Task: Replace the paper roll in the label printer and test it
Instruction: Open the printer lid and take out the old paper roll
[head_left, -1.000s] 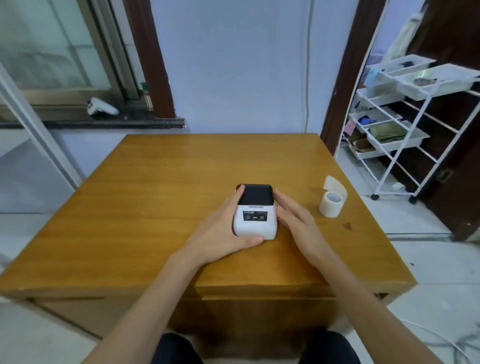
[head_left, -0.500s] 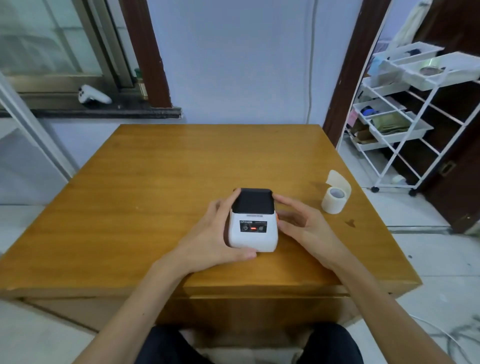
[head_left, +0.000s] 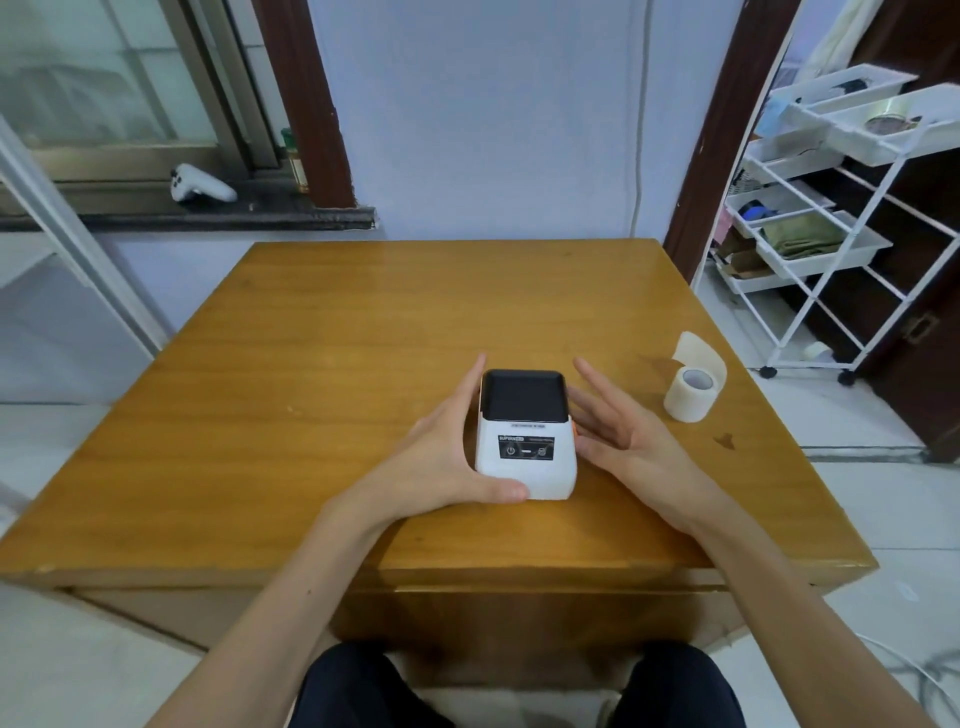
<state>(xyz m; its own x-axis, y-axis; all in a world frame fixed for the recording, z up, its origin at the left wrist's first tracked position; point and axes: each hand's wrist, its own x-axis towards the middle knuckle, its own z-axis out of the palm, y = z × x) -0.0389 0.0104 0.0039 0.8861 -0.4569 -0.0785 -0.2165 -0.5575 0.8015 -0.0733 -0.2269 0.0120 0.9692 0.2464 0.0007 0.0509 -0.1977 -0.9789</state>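
Observation:
A small white label printer with a black lid stands near the front middle of the wooden table, lid closed. My left hand wraps its left side, thumb along the front bottom edge. My right hand sits at its right side with fingers spread; the lower fingers touch the orange strip on that side. A white paper roll with a loose curled end stands upright to the right of the printer, apart from both hands.
A white wire rack cart with trays stands on the floor to the right of the table. A white game controller lies on the dark window sill behind. A wall runs along the table's far edge.
The right hand's fingers have opened and spread away from the printer's side. The red light on the front panel, lit half a second ago, no longer shows. The left hand keeps its hold.

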